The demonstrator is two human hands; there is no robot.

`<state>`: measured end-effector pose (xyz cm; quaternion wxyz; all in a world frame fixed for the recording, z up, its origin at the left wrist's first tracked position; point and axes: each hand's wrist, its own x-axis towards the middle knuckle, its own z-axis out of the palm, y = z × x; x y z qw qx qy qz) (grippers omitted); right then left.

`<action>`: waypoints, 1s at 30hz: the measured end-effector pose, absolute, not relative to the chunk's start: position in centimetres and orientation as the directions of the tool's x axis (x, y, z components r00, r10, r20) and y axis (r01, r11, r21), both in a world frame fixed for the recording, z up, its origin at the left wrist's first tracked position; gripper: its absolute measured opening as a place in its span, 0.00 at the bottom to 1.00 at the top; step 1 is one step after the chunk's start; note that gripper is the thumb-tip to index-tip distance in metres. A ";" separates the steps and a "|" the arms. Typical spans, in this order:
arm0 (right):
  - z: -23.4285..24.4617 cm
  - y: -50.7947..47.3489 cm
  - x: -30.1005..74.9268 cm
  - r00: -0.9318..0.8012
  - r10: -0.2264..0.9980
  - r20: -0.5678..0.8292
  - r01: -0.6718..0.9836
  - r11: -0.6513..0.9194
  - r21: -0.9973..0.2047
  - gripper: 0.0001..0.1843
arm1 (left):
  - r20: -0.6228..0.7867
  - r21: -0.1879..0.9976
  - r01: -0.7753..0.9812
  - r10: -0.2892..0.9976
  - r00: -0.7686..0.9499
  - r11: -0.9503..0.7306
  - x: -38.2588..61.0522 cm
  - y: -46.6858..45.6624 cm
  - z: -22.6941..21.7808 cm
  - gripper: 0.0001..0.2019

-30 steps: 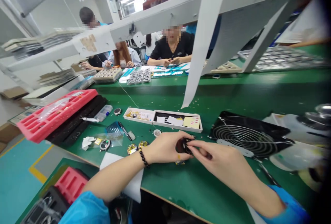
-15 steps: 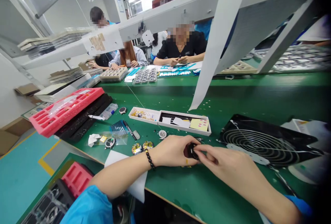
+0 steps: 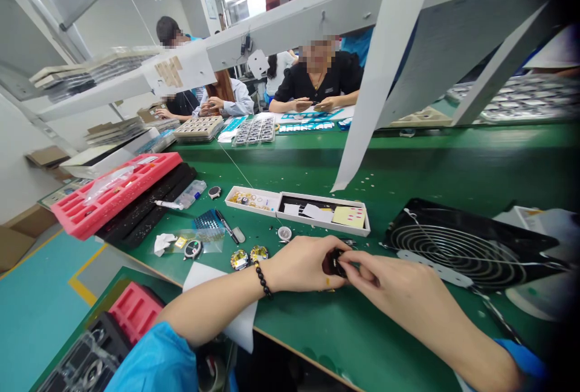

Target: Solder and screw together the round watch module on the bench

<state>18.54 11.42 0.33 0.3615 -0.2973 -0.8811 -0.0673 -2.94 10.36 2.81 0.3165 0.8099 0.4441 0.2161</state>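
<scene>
My left hand, with a dark bead bracelet on the wrist, curls round a small black round part just above the green bench. My right hand meets it from the right, fingertips pinched on the same part. Most of the part is hidden by my fingers. Two small round gold-patterned boards lie on the bench just left of my left wrist. A white paper sheet lies under my left forearm.
Behind my hands stand white trays with small parts and stickers. A black fan lies at the right. Pink and black trays, a pen and a watch case sit at the left. Several people work at the far side of the bench.
Both hands stay closed on the black part in the same place. The view shifted to the left during the first half second, then held still.
</scene>
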 end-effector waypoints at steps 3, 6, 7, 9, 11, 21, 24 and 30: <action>0.6 11.2 18.4 -0.546 0.486 0.683 0.589 0.802 -0.100 0.18 | 0.075 0.739 0.560 0.872 0.484 -0.375 -2.9 10.2 2.9 0.25; 1.0 11.1 18.3 -0.515 0.525 0.678 0.598 0.787 -0.156 0.18 | 0.081 0.788 0.522 0.896 0.437 -0.326 -2.8 10.0 3.0 0.25; 1.1 11.0 18.3 -0.505 0.540 0.674 0.595 0.783 -0.182 0.18 | 0.088 0.801 0.507 0.899 0.428 -0.319 -2.7 10.0 3.0 0.25; 1.2 11.0 18.2 -0.497 0.568 0.656 0.583 0.779 -0.231 0.18 | 0.102 0.817 0.480 0.899 0.426 -0.320 -2.7 10.0 2.9 0.24; 1.3 11.0 18.2 -0.505 0.587 0.633 0.571 0.777 -0.265 0.19 | 0.109 0.819 0.470 0.894 0.435 -0.328 -2.8 10.1 2.7 0.24; 1.1 10.8 18.3 -0.485 0.636 0.600 0.602 0.741 -0.299 0.15 | 0.104 0.838 0.449 0.898 0.427 -0.310 -2.7 10.0 2.5 0.25; 1.2 10.9 18.3 -0.487 0.633 0.602 0.579 0.750 -0.320 0.13 | 0.083 0.836 0.467 0.908 0.411 -0.288 -2.5 9.9 2.7 0.25; 2.2 10.5 18.3 -0.428 0.710 0.559 0.541 0.697 -0.470 0.09 | 0.122 0.828 0.433 0.868 0.480 -0.356 -3.1 9.8 3.5 0.24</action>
